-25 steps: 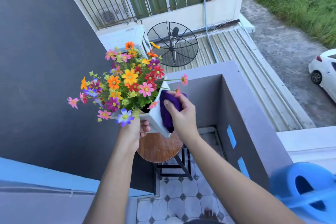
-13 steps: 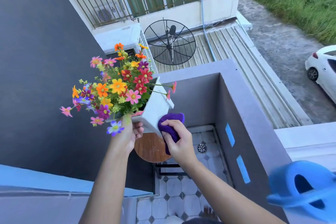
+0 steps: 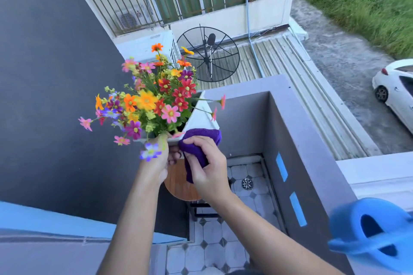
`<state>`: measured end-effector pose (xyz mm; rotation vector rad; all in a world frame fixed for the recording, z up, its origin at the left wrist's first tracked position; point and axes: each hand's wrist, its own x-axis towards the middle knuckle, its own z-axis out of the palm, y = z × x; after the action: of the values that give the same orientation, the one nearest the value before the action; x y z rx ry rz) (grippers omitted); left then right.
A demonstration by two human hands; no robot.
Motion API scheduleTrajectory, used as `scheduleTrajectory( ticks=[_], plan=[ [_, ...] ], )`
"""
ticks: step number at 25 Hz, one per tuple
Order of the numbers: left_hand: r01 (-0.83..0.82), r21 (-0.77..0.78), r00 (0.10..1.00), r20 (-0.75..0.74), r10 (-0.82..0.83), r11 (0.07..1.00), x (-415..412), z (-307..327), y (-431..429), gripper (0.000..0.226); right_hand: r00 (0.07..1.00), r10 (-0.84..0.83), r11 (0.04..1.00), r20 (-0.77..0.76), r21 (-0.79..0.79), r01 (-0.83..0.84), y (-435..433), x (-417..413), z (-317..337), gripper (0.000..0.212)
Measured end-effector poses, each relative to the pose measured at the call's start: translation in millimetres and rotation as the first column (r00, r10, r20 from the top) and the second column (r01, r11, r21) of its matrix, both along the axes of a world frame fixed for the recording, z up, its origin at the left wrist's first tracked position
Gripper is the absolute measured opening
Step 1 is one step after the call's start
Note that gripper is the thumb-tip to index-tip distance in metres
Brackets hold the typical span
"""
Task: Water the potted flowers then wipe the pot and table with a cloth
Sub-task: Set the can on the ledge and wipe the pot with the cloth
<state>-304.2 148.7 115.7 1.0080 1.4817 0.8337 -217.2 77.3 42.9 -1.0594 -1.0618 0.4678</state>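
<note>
A white square pot [image 3: 201,116] full of colourful flowers [image 3: 154,100] is held tilted in the air above a small round wooden table [image 3: 178,185]. My left hand [image 3: 159,161] grips the pot's near lower side, partly hidden behind blossoms. My right hand [image 3: 207,167] is closed around a purple cloth [image 3: 199,145] pressed against the pot's near corner and lower wall. A blue watering can [image 3: 371,234] stands at the lower right on the balcony ledge.
A grey balcony wall [image 3: 290,140] with blue tape strips runs along the right. A dark wall [image 3: 55,96] rises on the left. Tiled floor [image 3: 212,241] with a drain lies below. Beyond the ledge are a roof, a satellite dish and a white car.
My right hand slid the cloth down from the pot's upper right side to its lower near corner. The pot stayed lifted and tilted in my left hand.
</note>
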Motion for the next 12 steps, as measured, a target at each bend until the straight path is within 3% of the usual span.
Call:
scheduleTrajectory(
  ticks=[7, 12],
  plan=[
    [-0.032, 0.022, 0.999, -0.019, 0.032, 0.999, 0, 3, 1, 0.039, 0.950, -0.108, 0.988, -0.292, -0.141, 0.069, 24, 20, 25, 0.024],
    [-0.009, -0.025, 0.997, 0.077, 0.011, 1.000, 3, 5, -10, 0.042, 0.944, -0.209, 0.975, -0.254, -0.123, 0.183, 43, 49, 34, 0.030]
  ],
)
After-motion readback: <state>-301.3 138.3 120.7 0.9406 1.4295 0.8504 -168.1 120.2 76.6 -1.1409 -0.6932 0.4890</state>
